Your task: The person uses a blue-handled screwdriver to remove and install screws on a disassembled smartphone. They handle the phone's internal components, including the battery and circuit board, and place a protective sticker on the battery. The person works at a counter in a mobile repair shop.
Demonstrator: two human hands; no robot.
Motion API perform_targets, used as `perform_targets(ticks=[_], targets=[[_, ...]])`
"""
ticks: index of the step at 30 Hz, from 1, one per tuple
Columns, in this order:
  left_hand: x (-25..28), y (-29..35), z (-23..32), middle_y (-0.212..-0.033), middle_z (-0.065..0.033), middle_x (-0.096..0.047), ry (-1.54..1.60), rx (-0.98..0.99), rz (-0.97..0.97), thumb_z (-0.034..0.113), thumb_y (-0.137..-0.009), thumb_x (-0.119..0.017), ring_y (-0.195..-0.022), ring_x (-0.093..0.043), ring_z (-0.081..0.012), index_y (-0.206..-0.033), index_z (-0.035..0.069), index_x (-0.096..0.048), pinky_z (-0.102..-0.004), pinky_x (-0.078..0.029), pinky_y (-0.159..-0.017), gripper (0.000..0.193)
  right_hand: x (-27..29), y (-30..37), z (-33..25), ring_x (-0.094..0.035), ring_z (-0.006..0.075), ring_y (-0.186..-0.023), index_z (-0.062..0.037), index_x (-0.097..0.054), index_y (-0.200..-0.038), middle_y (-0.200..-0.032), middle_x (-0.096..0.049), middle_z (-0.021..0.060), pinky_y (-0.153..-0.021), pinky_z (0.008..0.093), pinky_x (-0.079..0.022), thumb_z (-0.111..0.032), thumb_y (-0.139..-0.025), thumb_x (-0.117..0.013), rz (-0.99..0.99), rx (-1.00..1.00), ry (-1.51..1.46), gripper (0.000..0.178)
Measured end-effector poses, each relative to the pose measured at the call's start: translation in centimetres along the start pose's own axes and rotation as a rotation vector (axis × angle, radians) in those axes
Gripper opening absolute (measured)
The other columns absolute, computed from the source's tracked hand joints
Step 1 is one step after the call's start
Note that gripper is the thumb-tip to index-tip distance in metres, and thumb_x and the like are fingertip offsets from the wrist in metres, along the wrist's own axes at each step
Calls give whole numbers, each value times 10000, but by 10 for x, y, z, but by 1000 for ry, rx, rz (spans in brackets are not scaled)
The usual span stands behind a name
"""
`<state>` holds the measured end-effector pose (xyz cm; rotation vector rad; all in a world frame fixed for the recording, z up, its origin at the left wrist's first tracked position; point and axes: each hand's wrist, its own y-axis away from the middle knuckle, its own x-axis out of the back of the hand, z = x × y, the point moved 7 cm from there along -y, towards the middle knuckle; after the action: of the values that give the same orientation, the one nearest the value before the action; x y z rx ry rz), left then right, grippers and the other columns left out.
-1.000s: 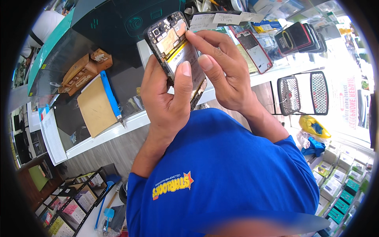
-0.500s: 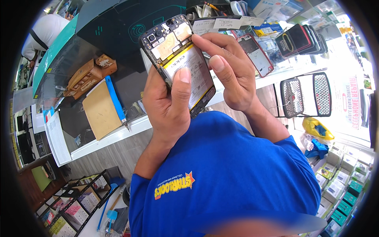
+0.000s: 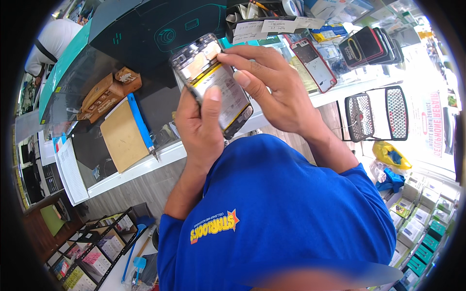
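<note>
Left hand (image 3: 198,128) had grip closed round opened phone (image 3: 229,92), over tabletop (image 3: 167,155) near edge; right hand (image 3: 276,92) half-open, held nothing, fingertip (image 3: 223,57) at phone's side.

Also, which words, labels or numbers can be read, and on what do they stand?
I leave the wording uncopied:
Blue shirt: yellow lettering, readable.
Sign at right: red lettering, readable.
Phone battery: dark print, too blurred.
Paper slips: writing, too small.
Brown object: characters, unclear.
Other print: too small.

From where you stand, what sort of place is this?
Probably a phone repair shop: the left hand holds an opened phone, a red-edged panel lies on the counter, and small boxes stand in rows.
</note>
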<state>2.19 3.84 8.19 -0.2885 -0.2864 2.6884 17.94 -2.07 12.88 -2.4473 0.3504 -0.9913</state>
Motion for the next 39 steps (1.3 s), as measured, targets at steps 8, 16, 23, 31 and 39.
perform_targets(ticks=[8,16,23,31,39], targets=[[12,3,-21,-1247,-108,-738,275,188,105,277,-1151,-571,-1107,-683,-122,-1377,-37,-635,-292,-523,-1002,392,-50,35,36,-640,90,-1022,1,-704,-1410,-1214,-719,73,-909,272,-543,-197,-1068,-735,21,-575,-870,396],[26,9,-39,-1047,-14,-721,109,271,98,354,-1122,-656,-878,-579,-46,-1306,18,-713,-234,-457,-751,388,-59,53,56,-614,67,-907,32,-748,-1285,-1006,-722,13,-809,281,-518,-199,-1046,-751,-132,-706,-863,332],[47,16,-49,-994,21,-686,-151,419,31,335,-1081,-709,-809,-546,-51,-1382,40,-703,-228,-430,-704,422,-67,69,65,-704,115,-1084,88,-682,-1385,-1183,-781,107,-966,305,-574,-151,-1076,-733,-300,-794,-786,394],[66,17,-40,-1253,-74,-675,-346,327,83,301,-1032,-805,-944,-600,-88,-1534,11,-559,-247,-481,-783,630,-46,67,82,-693,130,-1041,31,-733,-1351,-1171,-794,116,-944,312,-556,-216,-1135,-613,-253,-700,-487,349],[48,3,-26,-1428,-130,-614,-766,32,-81,263,-932,-881,-1252,-605,-248,-1526,79,-602,-383,-504,-1028,682,-34,58,87,-710,176,-1080,-19,-761,-1318,-1183,-792,116,-973,330,-552,-202,-1131,-618,-173,-541,-308,298]])
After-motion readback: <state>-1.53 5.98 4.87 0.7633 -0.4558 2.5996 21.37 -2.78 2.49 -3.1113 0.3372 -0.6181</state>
